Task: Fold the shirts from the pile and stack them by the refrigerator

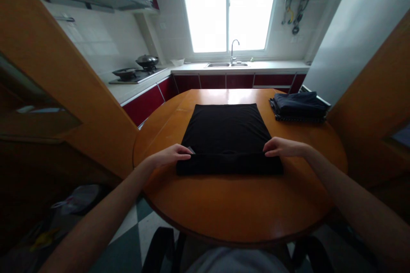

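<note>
A black garment (227, 130), probably a shirt, lies flat on the round wooden table (237, 209). Its near edge is turned over into a straight band that runs from side to side. My left hand (174, 153) pinches the left end of this fold, beside a small pale tag (191, 150). At the opposite end, my right hand (278, 147) grips the fold between thumb and fingers. Both hands rest low, close to the tabletop.
A stack of dark folded clothes (299, 106) sits at the table's back right. Beyond are a counter with a sink (219, 65) and a stove (141, 74) bearing pans. Wooden door panels (80, 94) flank the table. A dark chair (160, 249) stands at the near edge.
</note>
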`<state>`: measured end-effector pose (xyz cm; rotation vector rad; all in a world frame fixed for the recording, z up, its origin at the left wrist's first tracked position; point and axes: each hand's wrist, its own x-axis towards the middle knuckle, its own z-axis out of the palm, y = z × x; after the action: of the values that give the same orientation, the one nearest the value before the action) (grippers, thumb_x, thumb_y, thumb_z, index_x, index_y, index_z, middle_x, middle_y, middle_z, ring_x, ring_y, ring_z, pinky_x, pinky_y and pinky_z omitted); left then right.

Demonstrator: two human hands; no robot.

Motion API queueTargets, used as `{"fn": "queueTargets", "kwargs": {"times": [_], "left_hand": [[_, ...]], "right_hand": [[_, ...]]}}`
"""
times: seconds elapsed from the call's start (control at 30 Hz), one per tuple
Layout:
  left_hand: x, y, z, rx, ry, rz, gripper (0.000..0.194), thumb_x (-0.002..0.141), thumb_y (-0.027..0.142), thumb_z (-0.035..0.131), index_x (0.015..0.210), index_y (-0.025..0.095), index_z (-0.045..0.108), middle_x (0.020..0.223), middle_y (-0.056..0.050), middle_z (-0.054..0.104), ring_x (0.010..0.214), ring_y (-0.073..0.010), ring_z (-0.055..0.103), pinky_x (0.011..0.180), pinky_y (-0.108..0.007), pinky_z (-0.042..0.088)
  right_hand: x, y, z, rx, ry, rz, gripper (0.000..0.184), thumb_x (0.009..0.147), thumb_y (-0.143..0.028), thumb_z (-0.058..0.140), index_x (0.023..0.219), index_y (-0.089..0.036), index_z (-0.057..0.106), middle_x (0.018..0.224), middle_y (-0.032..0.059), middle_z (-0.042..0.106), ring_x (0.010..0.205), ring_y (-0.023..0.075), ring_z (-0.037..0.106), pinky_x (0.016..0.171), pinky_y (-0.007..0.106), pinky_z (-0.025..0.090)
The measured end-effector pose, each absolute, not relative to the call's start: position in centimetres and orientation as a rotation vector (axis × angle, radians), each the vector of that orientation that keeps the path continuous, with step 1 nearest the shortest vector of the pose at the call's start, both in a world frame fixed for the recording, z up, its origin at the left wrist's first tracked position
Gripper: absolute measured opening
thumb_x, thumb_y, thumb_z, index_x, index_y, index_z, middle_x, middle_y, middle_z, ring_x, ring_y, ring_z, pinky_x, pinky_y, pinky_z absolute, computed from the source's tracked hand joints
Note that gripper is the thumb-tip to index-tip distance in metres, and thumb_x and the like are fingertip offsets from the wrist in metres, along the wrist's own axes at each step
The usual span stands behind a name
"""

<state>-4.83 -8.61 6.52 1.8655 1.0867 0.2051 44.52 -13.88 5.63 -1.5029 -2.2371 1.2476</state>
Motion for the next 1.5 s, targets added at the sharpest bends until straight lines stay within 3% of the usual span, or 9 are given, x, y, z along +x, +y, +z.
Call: {"fn": "queueTargets", "kwargs": {"times": [0.23, 0.57, 1.2, 1.5], "left_hand": [[-4.7, -8.1, 5.0, 1.947, 1.175, 0.306, 0.045, 0.078, 0.057, 0.069, 0.097, 0.017, 0.079, 0.094, -0.005, 0.077, 0.087, -0.0221, 0.066, 0.08, -0.03, 0.051], [-3.5, -4.6, 7.2, 2.149, 1.279, 0.497, 0.04, 0.078, 0.051, 0.069, 0.095, 0.016, 0.079, 0.092, -0.006, 0.078, 0.083, -0.0209, 0.067, 0.076, -0.028, 0.049], [-1.2, 9.2, 5.7, 2.088, 1.286, 0.537, 0.042, 0.072, 0.051, 0.073, 0.093, 0.016, 0.079, 0.09, -0.007, 0.078, 0.085, -0.0231, 0.068, 0.079, -0.033, 0.05], [-1.9, 10.9, 4.8, 2.082, 1.26, 0.347, 0.04, 0.076, 0.05, 0.071, 0.094, 0.015, 0.078, 0.092, -0.007, 0.077, 0.084, -0.0219, 0.067, 0.079, -0.031, 0.049]], "right_hand": [[43.4, -15.0, 4.4, -1.524, -2.095, 1.037, 0.052, 0.08, -0.064, 0.06, 0.076, -0.013, 0.07, 0.063, -0.0017, 0.053, 0.061, 0.0124, 0.042, 0.058, 0.027, 0.033], [43.6, -12.2, 5.7, -1.518, -2.019, 0.846, 0.048, 0.081, -0.058, 0.056, 0.076, -0.013, 0.07, 0.062, -0.0018, 0.049, 0.061, 0.013, 0.04, 0.058, 0.028, 0.032], [45.1, 1.9, 4.9, -1.606, -2.058, 0.763, 0.053, 0.072, -0.066, 0.059, 0.069, -0.014, 0.069, 0.058, -0.0006, 0.053, 0.06, 0.0136, 0.044, 0.058, 0.028, 0.034], [44.7, 3.8, 3.0, -1.764, -2.193, 0.66, 0.03, 0.086, -0.041, 0.058, 0.078, -0.015, 0.072, 0.073, 0.005, 0.068, 0.069, 0.018, 0.059, 0.065, 0.028, 0.042]]}}
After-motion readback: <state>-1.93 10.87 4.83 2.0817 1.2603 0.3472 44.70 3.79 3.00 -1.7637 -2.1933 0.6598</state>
